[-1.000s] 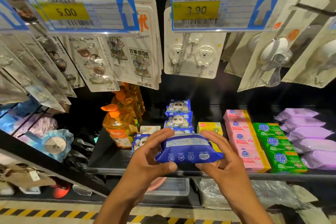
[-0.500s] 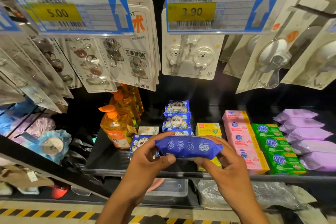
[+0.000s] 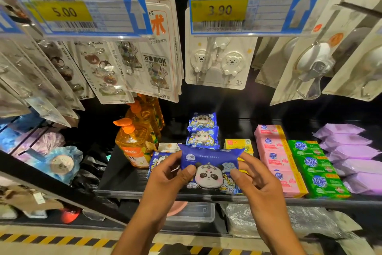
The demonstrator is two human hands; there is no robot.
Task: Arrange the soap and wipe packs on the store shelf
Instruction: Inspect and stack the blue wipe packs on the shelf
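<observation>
Standing at the left of the black shelf [image 3: 124, 178]: glossy amber pump bottles [image 3: 134, 147], hard and rounded. Pinching the soft blue panda wipe pack [image 3: 208, 168] at its left edge with the left hand [image 3: 167, 180], thumb pressing the printed face; holding it over the shelf's front lip, ahead of the matching panda row [image 3: 203, 136]. Gripping its right edge likewise with the right hand [image 3: 260, 182]. Probably worth lowering it flat, squaring it to that row, not crushing the pliable film. Lying further right: boxy pink soap bars [image 3: 275, 151], green soap bars [image 3: 314, 163], pillowy lilac packs [image 3: 351, 151].
</observation>
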